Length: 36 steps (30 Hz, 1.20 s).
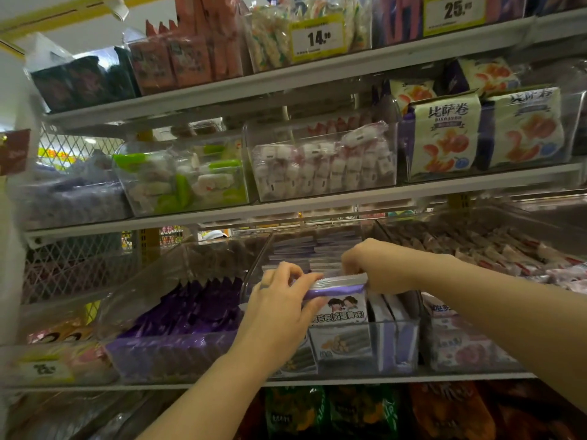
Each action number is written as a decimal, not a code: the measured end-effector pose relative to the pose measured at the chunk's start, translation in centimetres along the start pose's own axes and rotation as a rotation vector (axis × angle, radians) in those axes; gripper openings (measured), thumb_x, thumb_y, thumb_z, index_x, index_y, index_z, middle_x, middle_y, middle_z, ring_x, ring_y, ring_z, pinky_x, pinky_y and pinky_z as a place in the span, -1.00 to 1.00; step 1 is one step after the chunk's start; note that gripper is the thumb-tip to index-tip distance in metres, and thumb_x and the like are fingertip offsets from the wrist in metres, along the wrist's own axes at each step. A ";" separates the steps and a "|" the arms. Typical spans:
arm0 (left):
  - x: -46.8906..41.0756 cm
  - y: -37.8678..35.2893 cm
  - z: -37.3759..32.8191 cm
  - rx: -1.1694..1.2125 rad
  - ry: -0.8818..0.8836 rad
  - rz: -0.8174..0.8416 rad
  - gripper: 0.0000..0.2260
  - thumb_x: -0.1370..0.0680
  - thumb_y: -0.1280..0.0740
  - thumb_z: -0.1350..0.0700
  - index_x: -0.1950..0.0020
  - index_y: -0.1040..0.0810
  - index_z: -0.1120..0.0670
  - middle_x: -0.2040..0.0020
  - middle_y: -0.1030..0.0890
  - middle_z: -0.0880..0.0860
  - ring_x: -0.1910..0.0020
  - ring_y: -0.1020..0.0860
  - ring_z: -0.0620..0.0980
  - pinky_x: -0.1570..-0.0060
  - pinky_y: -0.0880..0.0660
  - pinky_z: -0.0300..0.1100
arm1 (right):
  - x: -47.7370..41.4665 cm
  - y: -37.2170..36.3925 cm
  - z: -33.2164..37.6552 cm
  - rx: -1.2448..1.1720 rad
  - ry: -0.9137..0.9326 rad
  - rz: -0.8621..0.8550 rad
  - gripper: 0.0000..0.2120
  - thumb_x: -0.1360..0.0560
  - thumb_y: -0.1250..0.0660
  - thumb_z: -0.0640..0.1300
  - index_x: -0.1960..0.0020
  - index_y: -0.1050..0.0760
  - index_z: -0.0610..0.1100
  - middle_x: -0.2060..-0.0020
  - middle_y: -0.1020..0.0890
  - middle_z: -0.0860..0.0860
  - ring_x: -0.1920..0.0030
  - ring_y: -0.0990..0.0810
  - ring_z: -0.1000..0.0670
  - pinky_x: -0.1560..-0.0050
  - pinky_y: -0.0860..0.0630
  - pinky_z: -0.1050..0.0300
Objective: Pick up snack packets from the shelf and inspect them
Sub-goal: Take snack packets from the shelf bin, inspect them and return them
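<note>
Snack packet [338, 289], white-faced with a purple band and a crimped silver top edge, is held upright and crosswise over the front of the clear bin [394, 347] in the middle of the shelf [317, 382]; whether its lower edge is free of the bin's rim cannot be told. The left hand [279, 309] pinches the packet's left end between thumb and curled fingers, and the right hand [378, 268] grips its right end from above with its fingers folded round it. More packets of the same kind stand in rows inside the bin behind and below the held one. Just left of the bin lies a tray of dark purple packets [190, 309]. Well above the bin, on a higher shelf, stand white bags printed with orange rolls [444, 138].
</note>
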State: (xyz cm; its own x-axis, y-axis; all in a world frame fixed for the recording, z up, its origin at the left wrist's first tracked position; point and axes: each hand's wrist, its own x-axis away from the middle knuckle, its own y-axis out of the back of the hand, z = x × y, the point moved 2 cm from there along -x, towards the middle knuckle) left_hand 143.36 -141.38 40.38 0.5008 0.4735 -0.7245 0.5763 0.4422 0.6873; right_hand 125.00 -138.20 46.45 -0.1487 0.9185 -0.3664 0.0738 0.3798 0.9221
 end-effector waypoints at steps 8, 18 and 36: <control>1.1 -0.8 -0.5 -0.127 -0.168 -0.082 -0.73 -0.57 -0.31 -0.02 -0.28 -0.51 -0.15 -0.18 -0.49 -0.10 -0.26 -0.40 -0.05 -0.36 -0.26 -0.07 | 0.6 1.4 -1.0 -0.466 -0.113 -0.286 -0.85 -0.62 -0.17 -0.12 0.13 -0.31 -0.02 0.15 -0.55 -0.04 0.17 -0.61 -0.04 0.30 -0.60 0.10; 2.1 -1.1 -0.2 -0.126 -0.206 0.011 -0.68 -0.62 -0.16 -0.12 -0.39 -0.38 -0.21 -0.42 -0.29 -0.19 -0.51 -0.05 -0.12 -0.44 0.31 -0.06 | 3.6 2.4 -0.4 -0.493 -0.116 -0.886 -0.87 -0.61 -0.19 -0.19 0.11 -0.31 -0.14 0.34 -0.54 -0.03 0.32 -0.56 -0.07 0.34 -0.53 -0.16; 9.7 5.8 6.6 0.583 0.492 -0.539 -0.74 -0.59 -0.19 0.25 0.15 -0.45 -0.11 0.16 -0.56 -0.11 0.22 -0.50 -0.36 0.30 -0.36 -0.50 | 5.4 -0.1 12.7 -0.845 0.014 -0.883 -0.78 -0.61 -0.24 -0.15 0.17 -0.30 0.05 0.27 -0.58 0.06 0.23 -0.58 0.11 0.31 -0.53 0.15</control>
State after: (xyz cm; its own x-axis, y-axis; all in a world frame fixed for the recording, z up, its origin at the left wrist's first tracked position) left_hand 155.87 -139.24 37.00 -0.1821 0.6440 -0.7430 0.9511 0.3072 0.0332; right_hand 136.68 -131.94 42.81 0.1656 0.3775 -0.9111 -0.7214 0.6763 0.1491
